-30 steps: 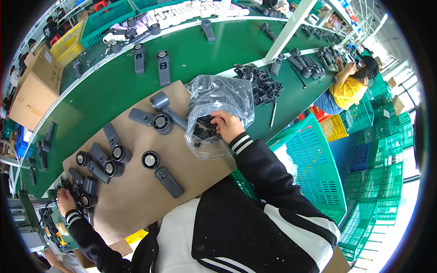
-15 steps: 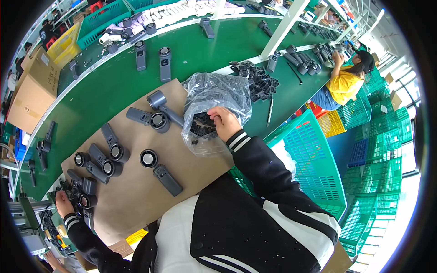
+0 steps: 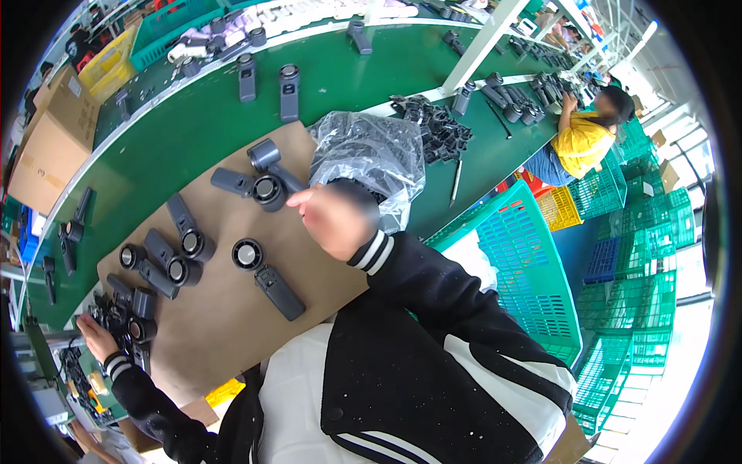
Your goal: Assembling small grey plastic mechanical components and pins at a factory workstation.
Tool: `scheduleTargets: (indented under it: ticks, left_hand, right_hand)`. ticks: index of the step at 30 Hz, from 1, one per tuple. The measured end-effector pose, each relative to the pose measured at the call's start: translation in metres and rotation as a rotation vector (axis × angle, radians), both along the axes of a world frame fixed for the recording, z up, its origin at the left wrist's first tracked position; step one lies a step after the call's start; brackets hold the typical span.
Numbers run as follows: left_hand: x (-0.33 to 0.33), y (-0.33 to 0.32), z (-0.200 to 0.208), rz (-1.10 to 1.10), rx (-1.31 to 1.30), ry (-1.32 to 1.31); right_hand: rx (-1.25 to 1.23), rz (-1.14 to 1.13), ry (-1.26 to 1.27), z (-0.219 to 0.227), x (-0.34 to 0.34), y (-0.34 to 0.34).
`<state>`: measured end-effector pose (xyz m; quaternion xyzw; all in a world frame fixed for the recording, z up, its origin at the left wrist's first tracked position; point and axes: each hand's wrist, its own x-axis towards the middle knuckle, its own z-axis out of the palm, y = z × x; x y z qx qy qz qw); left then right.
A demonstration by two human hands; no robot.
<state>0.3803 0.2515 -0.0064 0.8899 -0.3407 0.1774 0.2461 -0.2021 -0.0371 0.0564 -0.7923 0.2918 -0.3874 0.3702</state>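
My right hand (image 3: 338, 220) is over the brown cardboard sheet (image 3: 216, 309), just in front of a clear plastic bag (image 3: 367, 143). Its thumb and fingertips come together, pointing left, but blur hides whatever they hold. Small black parts lie inside the bag, partly covered by that hand. My left hand (image 3: 97, 338) rests at the left edge of a heap of black parts (image 3: 116, 315), fingers stretched out. Between my hands, a grey handheld fan (image 3: 269, 282) lies with its round head away from me. Several similar fans (image 3: 183, 271) lie to its left, and two more (image 3: 268, 191) sit near my right fingertips.
A green conveyor belt (image 3: 193, 143) curves behind the cardboard, carrying more fans. Black plastic parts (image 3: 437, 131) are heaped right of the bag, near a thin pen-like tool (image 3: 456, 182). A green crate (image 3: 533, 271) stands at my right. Farther off sits a co-worker (image 3: 583, 143) in yellow.
My right hand has come out of the bag and moved left and nearer to me. My left hand has shifted slightly left, its fingers straighter. The view has tilted a little.
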Motion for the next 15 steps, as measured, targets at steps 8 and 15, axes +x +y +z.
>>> scheduleTargets:
  ticks: [8, 15]
  left_hand:
    - [-0.108, -0.019, 0.067, -0.137, -0.369, 0.314]
    - [-0.305, -0.091, 0.074, -0.676, -0.502, 0.898]
  right_hand:
    - [0.246, 0.254, 0.035, -0.024, 0.028, 0.02]
    - [0.452, 0.254, 0.057, -0.034, 0.028, 0.028]
